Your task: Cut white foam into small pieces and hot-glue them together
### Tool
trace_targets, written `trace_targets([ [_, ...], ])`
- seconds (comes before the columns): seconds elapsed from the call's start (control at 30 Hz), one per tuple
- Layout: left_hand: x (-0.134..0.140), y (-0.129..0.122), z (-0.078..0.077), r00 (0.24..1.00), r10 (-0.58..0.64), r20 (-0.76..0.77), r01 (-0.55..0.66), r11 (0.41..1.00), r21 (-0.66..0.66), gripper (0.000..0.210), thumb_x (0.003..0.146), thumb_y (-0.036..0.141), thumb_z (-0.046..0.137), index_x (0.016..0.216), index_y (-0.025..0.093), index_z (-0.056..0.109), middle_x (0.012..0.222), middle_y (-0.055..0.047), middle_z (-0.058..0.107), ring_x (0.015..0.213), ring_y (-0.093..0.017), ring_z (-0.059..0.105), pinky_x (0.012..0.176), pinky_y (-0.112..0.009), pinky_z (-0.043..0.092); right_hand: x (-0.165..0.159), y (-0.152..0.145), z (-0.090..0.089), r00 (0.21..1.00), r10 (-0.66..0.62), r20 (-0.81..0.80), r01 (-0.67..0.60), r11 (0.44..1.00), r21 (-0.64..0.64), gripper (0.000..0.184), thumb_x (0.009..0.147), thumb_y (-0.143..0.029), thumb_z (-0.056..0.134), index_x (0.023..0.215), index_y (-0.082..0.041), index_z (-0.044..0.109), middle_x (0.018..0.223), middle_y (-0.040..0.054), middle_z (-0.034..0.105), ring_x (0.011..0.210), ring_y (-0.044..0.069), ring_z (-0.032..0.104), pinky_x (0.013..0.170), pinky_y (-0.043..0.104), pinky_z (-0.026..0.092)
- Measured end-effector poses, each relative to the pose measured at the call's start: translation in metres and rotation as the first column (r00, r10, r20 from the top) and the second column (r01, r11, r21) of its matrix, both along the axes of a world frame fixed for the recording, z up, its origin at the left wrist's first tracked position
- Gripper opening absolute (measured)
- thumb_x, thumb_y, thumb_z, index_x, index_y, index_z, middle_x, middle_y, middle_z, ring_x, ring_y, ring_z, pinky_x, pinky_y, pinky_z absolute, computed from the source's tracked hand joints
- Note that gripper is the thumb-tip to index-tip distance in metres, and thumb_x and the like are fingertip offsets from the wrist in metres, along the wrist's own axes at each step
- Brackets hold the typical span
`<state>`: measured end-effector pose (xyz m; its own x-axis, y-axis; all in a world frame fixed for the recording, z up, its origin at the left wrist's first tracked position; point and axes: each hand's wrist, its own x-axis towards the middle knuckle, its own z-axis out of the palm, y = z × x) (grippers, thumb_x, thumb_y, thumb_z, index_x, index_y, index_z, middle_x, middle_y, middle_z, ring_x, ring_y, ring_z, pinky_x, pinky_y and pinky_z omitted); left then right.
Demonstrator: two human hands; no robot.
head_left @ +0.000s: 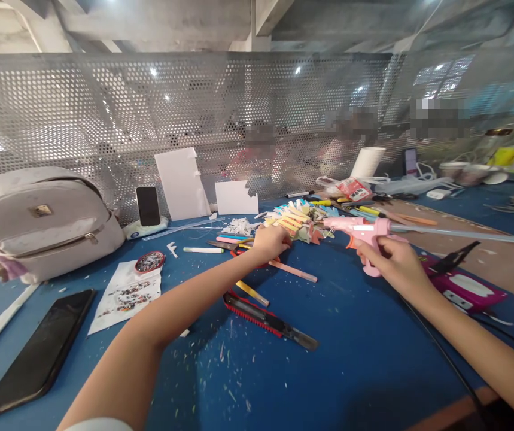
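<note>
My right hand [394,258] is wrapped around a pink hot glue gun [368,228]. A long clear glue stick [454,233] sticks out of its back end, and its nozzle points left at a heap of yellow, white and blue paper strips [299,216]. At the front edge of that heap is my left hand [272,242], its fingers curled down and closed; whatever they hold is hidden. Just below it lie an orange-pink pen [295,270], a yellow pen [252,293] and a red and black utility knife [268,317] with its blade out.
A white backpack [45,221] and a dark phone [36,353] occupy the left side. A paper sheet [126,299] holds small beads beside a red round dish [149,262]. White cards [182,182] lean against the perforated screen [126,114]. A magenta device [470,290] with cables sits right.
</note>
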<state>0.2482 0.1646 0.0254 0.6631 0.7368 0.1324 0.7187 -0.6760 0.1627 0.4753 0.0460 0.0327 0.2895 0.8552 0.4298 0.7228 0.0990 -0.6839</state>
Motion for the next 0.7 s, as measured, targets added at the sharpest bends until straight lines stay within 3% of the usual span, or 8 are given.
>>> trace_targets([
  [0.37,0.006,-0.006,-0.002,0.999,0.004,0.034,-0.004,1.000,0.004,0.033,0.094,0.035,0.059,0.122,0.018,0.058,0.124,-0.009,0.060,0.105,-0.022,0.063,0.088,-0.044,0.054,0.000,-0.001,0.000,1.000,-0.015,-0.003,0.015,1.000,-0.016,0.043,0.066,-0.058,0.055,0.053,-0.017,0.059,0.051,0.0070,0.062,0.048,0.019,0.050,0.048,0.029,0.036],
  [0.7,-0.040,0.012,0.020,0.977,0.054,0.205,-0.058,0.998,0.014,0.032,0.094,0.034,0.059,0.121,0.017,0.058,0.123,-0.009,0.061,0.103,-0.022,0.063,0.087,-0.043,0.055,0.000,0.000,-0.002,1.000,-0.008,0.003,0.008,1.000,-0.021,0.044,0.067,-0.059,0.057,0.054,-0.017,0.059,0.052,0.0070,0.062,0.050,0.019,0.052,0.050,0.029,0.037],
])
